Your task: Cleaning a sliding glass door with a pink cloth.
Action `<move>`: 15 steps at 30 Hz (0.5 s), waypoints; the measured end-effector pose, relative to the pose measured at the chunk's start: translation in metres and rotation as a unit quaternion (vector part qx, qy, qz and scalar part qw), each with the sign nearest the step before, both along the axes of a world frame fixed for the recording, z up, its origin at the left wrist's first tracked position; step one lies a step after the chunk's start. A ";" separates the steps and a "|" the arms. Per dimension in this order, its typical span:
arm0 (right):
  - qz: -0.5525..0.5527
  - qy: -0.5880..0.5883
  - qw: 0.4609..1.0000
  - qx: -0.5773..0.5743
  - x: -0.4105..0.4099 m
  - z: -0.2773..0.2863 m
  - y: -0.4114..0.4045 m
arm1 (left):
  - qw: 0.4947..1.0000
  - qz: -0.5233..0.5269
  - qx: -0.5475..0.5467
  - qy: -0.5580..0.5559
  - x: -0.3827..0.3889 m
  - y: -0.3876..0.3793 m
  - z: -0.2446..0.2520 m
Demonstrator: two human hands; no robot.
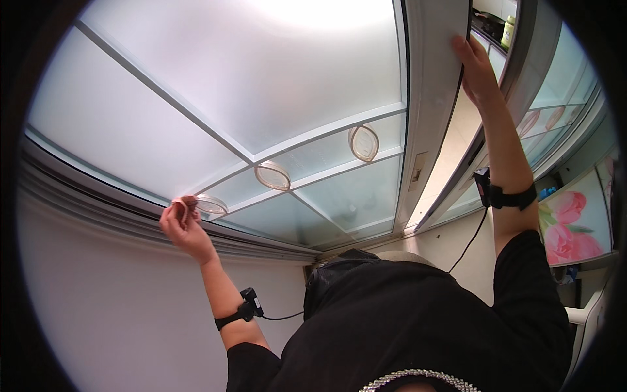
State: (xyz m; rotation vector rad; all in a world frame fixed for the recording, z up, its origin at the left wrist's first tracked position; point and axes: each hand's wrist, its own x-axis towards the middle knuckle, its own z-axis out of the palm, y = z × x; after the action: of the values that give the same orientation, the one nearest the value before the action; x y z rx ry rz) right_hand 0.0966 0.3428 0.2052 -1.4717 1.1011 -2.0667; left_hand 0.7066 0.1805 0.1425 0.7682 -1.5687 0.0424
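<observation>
A frosted glass sliding door panel (313,73) with pale bars and oval ornaments fills the view before me. At its left side my left hand (183,228) is closed around a small crumpled pinkish-brown cloth (185,208), close to an oval ornament (211,204). My right hand (475,68) grips the edge of the panel's wide white frame (433,73), with the thumb on the near face and the fingers partly hidden behind it. A recessed latch (417,171) sits lower on that frame.
A narrow gap right of the panel shows a floor, a black pan (489,18) and a yellow-green bottle (508,32). Another glass panel (563,73) stands beyond. At right are a tulip-patterned panel (573,220) and a white chair (578,316). A pale wall (98,294) adjoins the door track at left.
</observation>
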 end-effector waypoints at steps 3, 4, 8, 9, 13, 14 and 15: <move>-0.042 -0.006 0.999 -0.002 0.004 0.001 0.001 | 0.996 -0.029 0.023 0.076 0.015 -0.009 0.012; -0.046 -0.023 0.999 -0.003 0.006 0.001 0.002 | 0.996 -0.008 0.034 0.077 0.023 -0.015 0.014; -0.060 0.025 0.998 0.003 0.047 0.018 0.011 | 0.997 0.056 -0.011 0.055 0.025 -0.014 0.015; -0.061 0.025 0.998 0.003 0.048 0.018 0.012 | 0.997 0.055 -0.011 0.056 0.025 -0.013 0.014; -0.077 0.014 0.997 -0.007 0.047 0.017 0.015 | 0.998 0.062 -0.011 0.032 0.029 -0.013 0.014; -0.088 0.017 0.996 -0.013 0.048 0.017 0.015 | 0.998 0.049 -0.005 0.037 0.032 -0.015 0.012; -0.087 0.017 0.996 -0.013 0.046 0.016 0.016 | 0.999 0.037 0.000 0.040 0.033 -0.016 0.012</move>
State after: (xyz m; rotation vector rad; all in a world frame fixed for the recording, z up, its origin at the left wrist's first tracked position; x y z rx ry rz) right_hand 0.1424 0.3583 0.2216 -1.4739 1.2602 -2.1866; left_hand 0.7399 0.1645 0.1543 0.8172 -1.4636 0.0644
